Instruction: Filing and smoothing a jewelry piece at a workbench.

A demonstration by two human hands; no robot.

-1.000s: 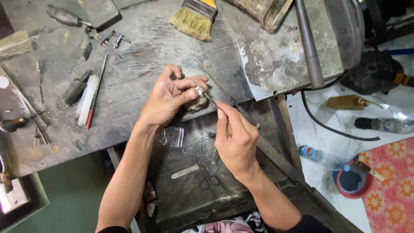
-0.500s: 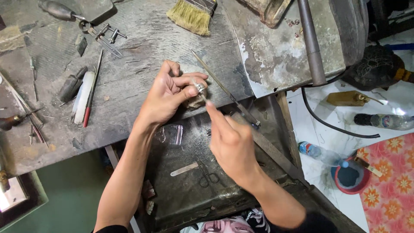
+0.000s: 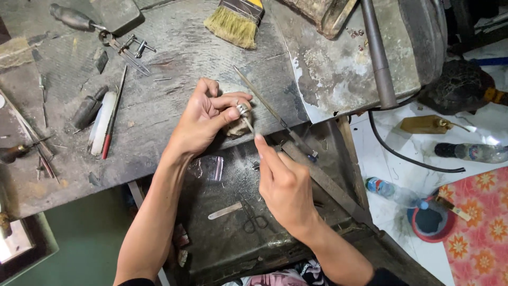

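Silver ring [image 3: 242,109] shining against my grey, stained bench [image 3: 159,122]. Far side, a yellow-bristled brush [image 3: 233,24]; far right, a red mat [image 3: 479,222] with orange flowers.

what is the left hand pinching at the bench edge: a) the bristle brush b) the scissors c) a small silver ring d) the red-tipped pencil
C: the left hand pinches a small silver ring between thumb and forefinger, while the right hand brings a thin tool up to it; the bristle brush, the red-tipped pencil and the scissors all lie untouched.
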